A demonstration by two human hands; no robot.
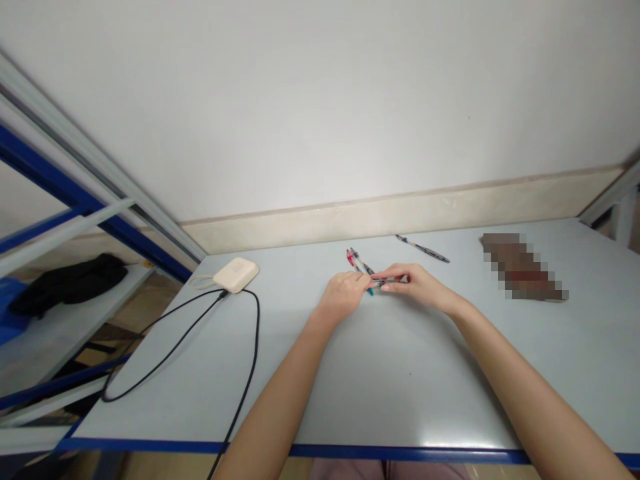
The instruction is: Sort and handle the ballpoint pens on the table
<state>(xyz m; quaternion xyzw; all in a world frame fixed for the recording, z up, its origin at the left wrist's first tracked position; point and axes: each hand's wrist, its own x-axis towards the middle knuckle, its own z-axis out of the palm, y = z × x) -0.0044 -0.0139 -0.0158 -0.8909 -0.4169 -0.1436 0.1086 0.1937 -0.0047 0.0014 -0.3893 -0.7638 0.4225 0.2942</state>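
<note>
My right hand (417, 283) pinches a dark, slim pen (395, 282) between thumb and fingers just above the table. Close beside it, my left hand (344, 293) is closed around the other end of this pen, its fingertips partly hidden. Several more pens lie at the left hand's fingers: a red-ended pen (349, 255), a grey-and-clear pen (355, 253), and one with a teal end (371, 291). Their middles are partly covered by the hand. Farther back, apart from both hands, a black-and-grey pen (424, 249) rests at a slant.
A cream-coloured box (237, 275) sits at the left, with a black cable (257, 333) looping over the table's front edge. A pixelated brown item (523, 267) lies at the right. The wall (350, 107) closes off the back; metal framing (100, 213) stands left.
</note>
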